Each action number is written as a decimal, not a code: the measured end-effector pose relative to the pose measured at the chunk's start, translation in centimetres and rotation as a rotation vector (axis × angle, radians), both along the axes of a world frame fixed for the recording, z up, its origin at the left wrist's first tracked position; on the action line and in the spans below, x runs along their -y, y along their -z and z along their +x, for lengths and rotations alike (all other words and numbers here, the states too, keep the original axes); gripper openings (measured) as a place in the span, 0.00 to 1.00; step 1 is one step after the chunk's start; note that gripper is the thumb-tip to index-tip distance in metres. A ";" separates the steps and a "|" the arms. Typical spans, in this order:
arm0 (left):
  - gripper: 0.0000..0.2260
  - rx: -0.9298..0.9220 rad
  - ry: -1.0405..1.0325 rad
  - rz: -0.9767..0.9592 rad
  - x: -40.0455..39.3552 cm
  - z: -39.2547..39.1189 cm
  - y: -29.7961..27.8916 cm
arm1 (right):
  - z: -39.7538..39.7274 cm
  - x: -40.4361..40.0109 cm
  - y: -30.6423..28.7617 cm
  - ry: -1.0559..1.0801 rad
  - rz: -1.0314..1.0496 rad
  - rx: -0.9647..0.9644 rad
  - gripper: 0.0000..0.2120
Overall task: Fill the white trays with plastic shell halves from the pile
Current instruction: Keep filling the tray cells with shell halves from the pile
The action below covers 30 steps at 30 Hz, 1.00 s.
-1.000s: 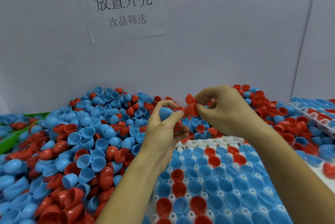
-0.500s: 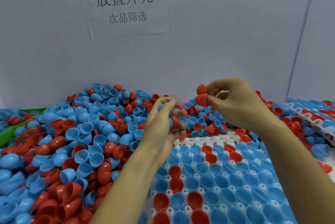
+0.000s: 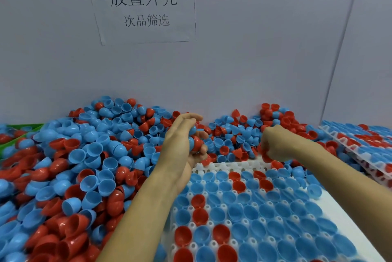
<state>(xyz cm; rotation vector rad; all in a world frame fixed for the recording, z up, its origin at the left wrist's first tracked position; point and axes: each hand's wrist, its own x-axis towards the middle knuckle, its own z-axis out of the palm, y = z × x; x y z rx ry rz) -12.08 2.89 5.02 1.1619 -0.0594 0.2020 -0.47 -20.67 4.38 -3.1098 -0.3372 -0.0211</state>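
Observation:
A big pile of blue and red plastic shell halves [image 3: 89, 155] covers the table to the left and along the wall. In front of me lies a white tray [image 3: 229, 166] whose cups mostly hold blue and red halves. My left hand [image 3: 182, 145] is raised over the tray's far left corner and grips a few nested blue and red halves [image 3: 194, 142]. My right hand [image 3: 273, 145] is down at the tray's far right edge, fingers curled into the pile around red halves [image 3: 267, 156].
A second filled white tray [image 3: 364, 151] lies at the right. A green bin edge [image 3: 19, 132] shows at the far left. A grey wall with a paper sign [image 3: 142, 5] stands right behind the pile.
My right hand has dropped from chest height, where it pinched red halves, down to the tray's far right edge. The left hand stays raised with its shells.

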 end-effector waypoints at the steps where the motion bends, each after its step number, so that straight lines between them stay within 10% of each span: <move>1: 0.10 -0.001 -0.006 0.001 -0.1 0.0 0.0 | 0.2 -0.1 0.4 0.003 -0.018 -0.006 0.06; 16: 0.12 0.011 0.061 -0.111 -0.2 -0.3 0.0 | -1.3 -1.0 0.1 0.010 -0.046 0.014 0.11; 24: 0.07 -0.063 0.139 -0.067 0.2 -0.4 0.1 | -7.6 -5.8 -5.1 -0.321 0.603 0.170 0.07; 30: 0.12 -0.109 0.193 0.001 0.6 -0.4 0.3 | -9.1 -8.2 -4.6 -0.382 0.633 0.198 0.08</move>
